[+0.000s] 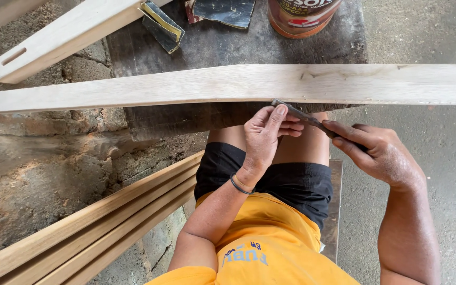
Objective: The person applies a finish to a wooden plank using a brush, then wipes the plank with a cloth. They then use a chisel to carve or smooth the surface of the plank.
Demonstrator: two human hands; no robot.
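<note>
Rough ground all round: grey concrete floor (439, 153) at 3 o'clock, cracked stone and mortar (43, 174) at 9 o'clock. Dark, worn worktop (222, 47) at 12 o'clock, dusty and scuffed. Across it, a long pale wooden board (133, 89) lying flat, reaching from 9 to 3 o'clock, both ends overhanging. Stack of similar pale strips (91, 232) leaning at 7 o'clock; a slotted wooden piece (54, 42) at 11 o'clock. At 12 o'clock, bottom of a round can (302, 18); beside it, folded sandpaper sheets (162, 25) on the worktop.

Near centre, a thin grey metal file (304, 117) set against the board's near edge, slanting toward 4 o'clock. Left hand (265, 140), black band on wrist, fingertips pinched together on the tool's upper end, touching the board. Right hand (381, 153) clamped round the lower end, fingers closed over it.
</note>
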